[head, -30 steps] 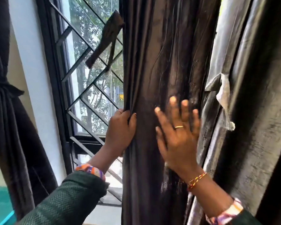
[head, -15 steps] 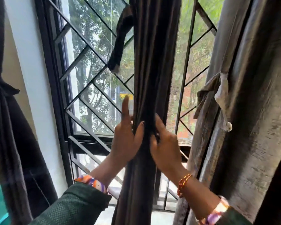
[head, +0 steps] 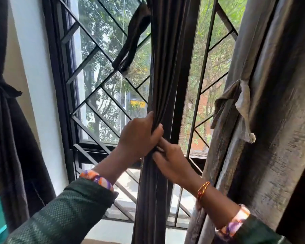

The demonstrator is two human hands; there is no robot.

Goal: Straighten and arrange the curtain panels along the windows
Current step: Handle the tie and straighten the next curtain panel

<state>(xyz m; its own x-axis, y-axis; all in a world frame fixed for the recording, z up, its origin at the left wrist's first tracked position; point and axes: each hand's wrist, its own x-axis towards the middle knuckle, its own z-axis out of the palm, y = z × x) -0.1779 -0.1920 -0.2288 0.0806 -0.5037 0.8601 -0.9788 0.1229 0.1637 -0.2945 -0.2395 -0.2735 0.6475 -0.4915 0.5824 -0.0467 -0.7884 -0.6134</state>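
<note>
A dark brown curtain panel (head: pixel 167 50) hangs gathered into a narrow bunch in front of the window's middle post. My left hand (head: pixel 139 136) grips the bunch from the left, fingers curled round the folds. My right hand (head: pixel 171 161) sits just below and to the right, its fingers against the same bunch; I cannot tell if they curl round it. A dark tie-back strap (head: pixel 132 41) hangs from the panel's upper left.
The window (head: pixel 99 76) has a black diamond-pattern grille. A tied dark curtain (head: pixel 5 129) hangs at the far left beside a white wall strip. A grey-brown curtain (head: pixel 275 111) with a loose tie fills the right side.
The panel went from spread wide to bunched into a narrow column. My left hand closed round the folds and my right hand slid in below it. More window shows on the right.
</note>
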